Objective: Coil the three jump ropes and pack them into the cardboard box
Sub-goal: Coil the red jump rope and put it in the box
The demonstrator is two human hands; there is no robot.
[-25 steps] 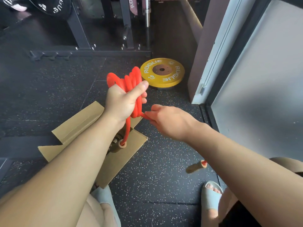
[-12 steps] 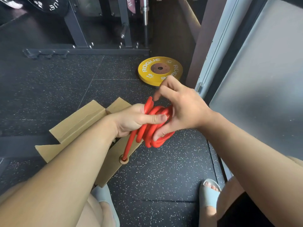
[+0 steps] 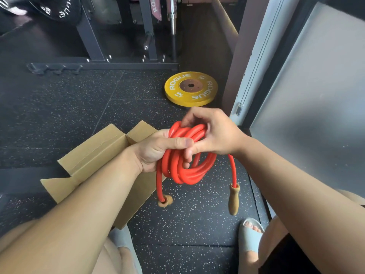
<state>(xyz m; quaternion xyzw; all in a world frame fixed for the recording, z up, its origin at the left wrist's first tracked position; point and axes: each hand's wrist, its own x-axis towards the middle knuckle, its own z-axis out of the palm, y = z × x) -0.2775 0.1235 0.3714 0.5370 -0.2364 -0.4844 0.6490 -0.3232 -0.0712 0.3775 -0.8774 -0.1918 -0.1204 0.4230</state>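
A red jump rope [image 3: 189,171] is wound into a coil of several loops, held above the floor just right of the open cardboard box [image 3: 94,153]. My left hand [image 3: 156,149] grips the left side of the coil, thumb across the loops. My right hand [image 3: 213,133] pinches the top of the coil from the right. Two wooden handles dangle below: one [image 3: 165,201] under my left hand, the other [image 3: 233,199] hanging from a strand under my right wrist. The box's inside is mostly hidden by my left forearm.
A yellow weight plate [image 3: 191,89] lies flat on the black rubber floor beyond the hands. A dark rack base [image 3: 102,65] and barbell stand at the back. A wall and frosted panel [image 3: 308,107] close off the right. My sandalled feet [image 3: 251,234] are below.
The coil came down from near the plate to beside the box. My right hand moved onto it, and the second handle rose off the floor and now dangles.
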